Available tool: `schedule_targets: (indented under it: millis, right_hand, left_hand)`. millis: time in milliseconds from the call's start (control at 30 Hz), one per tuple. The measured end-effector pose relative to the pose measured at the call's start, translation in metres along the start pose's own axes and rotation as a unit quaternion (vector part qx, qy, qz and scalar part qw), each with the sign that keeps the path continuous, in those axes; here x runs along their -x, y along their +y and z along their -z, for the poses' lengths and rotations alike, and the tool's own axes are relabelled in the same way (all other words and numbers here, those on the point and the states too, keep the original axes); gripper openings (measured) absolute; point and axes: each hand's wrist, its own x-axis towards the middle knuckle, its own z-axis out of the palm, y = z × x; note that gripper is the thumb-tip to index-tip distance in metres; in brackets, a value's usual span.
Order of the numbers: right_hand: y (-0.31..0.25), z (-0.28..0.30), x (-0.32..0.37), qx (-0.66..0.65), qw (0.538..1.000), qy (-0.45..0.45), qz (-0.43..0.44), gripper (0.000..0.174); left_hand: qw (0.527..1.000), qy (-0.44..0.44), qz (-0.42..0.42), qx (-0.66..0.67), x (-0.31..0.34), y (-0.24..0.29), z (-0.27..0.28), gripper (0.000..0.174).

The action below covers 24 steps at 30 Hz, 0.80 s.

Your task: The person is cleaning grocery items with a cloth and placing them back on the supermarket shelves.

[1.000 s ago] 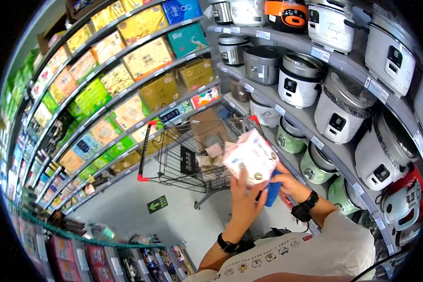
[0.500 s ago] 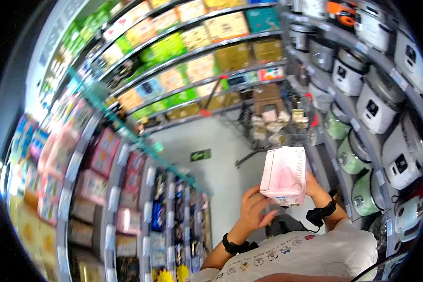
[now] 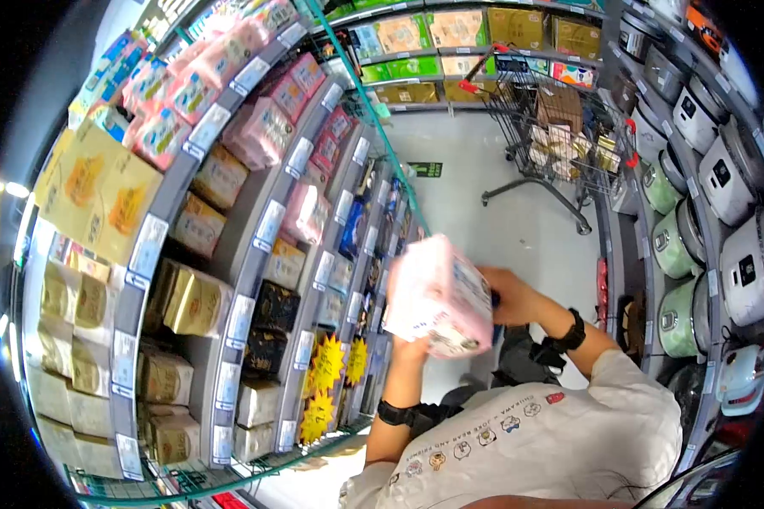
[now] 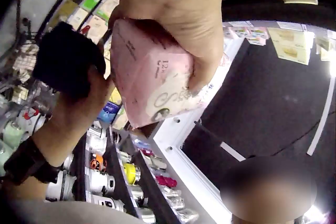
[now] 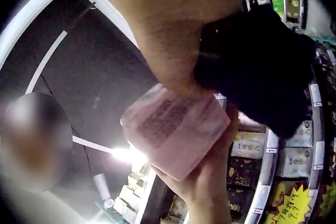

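A pink printed pack [image 3: 441, 297] with a glossy wrapper is held up in front of the shirt. My left hand [image 3: 409, 349] grips it from below, mostly hidden behind it in the head view. In the left wrist view the thumb of my left hand [image 4: 184, 29] curls over one side of the pack [image 4: 149, 77], beside a printed "12". My right hand [image 3: 511, 295] is close to the pack's right side and holds a dark object [image 4: 68, 58], whose kind I cannot tell. That dark object [image 5: 257, 71] looks black and blocky in the right wrist view.
Shelves at left carry pink packs [image 3: 263, 131], gold boxes [image 3: 197, 301] and yellow star price signs [image 3: 324, 365]. A black wire shopping cart [image 3: 560, 127] with boxes inside stands ahead on the floor [image 3: 458, 182]. Rice cookers [image 3: 726, 174] line the right shelf.
The view has swung left, bringing the left shelves closer and moving the cart to the upper right. The pink pack has turned, and my left hand, loose beside it half a second ago, now grips it.
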Motion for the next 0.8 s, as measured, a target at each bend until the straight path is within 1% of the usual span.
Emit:
schedule_targets:
  millis: [67,100,133,167,200,233,300,333,400,433,533,567,667,700,800]
  right_hand:
    - [-0.012,0.008,-0.008,0.093,0.987,0.131,-0.013,0.044]
    - [-0.018,0.017,-0.011,-0.013,0.983,0.184,-0.022,0.044]
    - [-0.025,0.026,-0.013,-0.118,0.965,0.234,-0.028,0.043]
    - [-0.039,0.033,-0.012,-0.215,0.946,0.244,-0.006,0.044]
    - [-0.055,0.041,-0.013,-0.313,0.916,0.251,0.018,0.044]
    - [-0.064,0.042,-0.014,-0.409,0.875,0.254,0.042,0.045]
    - [-0.064,0.035,-0.012,-0.417,0.886,0.182,0.086,0.049]
    - [-0.063,0.036,-0.011,-0.414,0.891,0.149,0.111,0.051]
    - [-0.052,0.028,-0.003,-0.41,0.899,0.128,0.084,0.055]
    - [-0.046,0.028,-0.002,-0.409,0.902,0.117,0.074,0.057]
    - [-0.027,0.048,0.007,-0.417,0.903,0.098,0.041,0.061]
    - [-0.022,0.055,0.009,-0.406,0.908,0.099,0.036,0.057]
    - [-0.009,0.065,0.011,-0.363,0.92,0.149,0.007,0.05]
    - [-0.007,0.069,0.012,-0.365,0.915,0.171,-0.01,0.045]
    - [-0.01,0.083,0.019,-0.274,0.935,0.223,-0.021,0.046]
  left_hand:
    - [0.998,0.064,-0.007,-0.029,0.012,0.013,0.008,0.117]
    - [0.994,0.084,-0.029,-0.071,0.013,0.021,0.001,0.117]
    - [0.987,0.106,-0.05,-0.115,0.011,0.034,-0.013,0.116]
    - [0.977,0.13,-0.068,-0.157,0.009,0.048,-0.028,0.115]
    - [0.966,0.133,-0.092,-0.202,0.005,0.063,-0.051,0.115]
    - [0.943,0.124,-0.118,-0.287,0.005,0.065,-0.058,0.116]
    - [0.873,0.099,-0.164,-0.448,0.003,0.063,-0.071,0.118]
    - [0.89,0.097,-0.163,-0.415,-0.001,0.058,-0.077,0.118]
    - [0.92,0.089,-0.153,-0.349,-0.005,0.046,-0.086,0.12]
    - [0.915,0.088,-0.158,-0.36,-0.008,0.043,-0.094,0.123]
    - [0.888,0.075,-0.144,-0.43,-0.013,0.035,-0.104,0.124]
    - [0.873,0.075,-0.142,-0.461,-0.014,0.033,-0.109,0.124]
    - [0.866,0.039,-0.126,-0.483,-0.016,0.018,-0.117,0.123]
    - [0.868,0.027,-0.117,-0.483,-0.015,0.014,-0.12,0.123]
    - [0.871,-0.018,-0.104,-0.481,-0.018,0.001,-0.124,0.124]
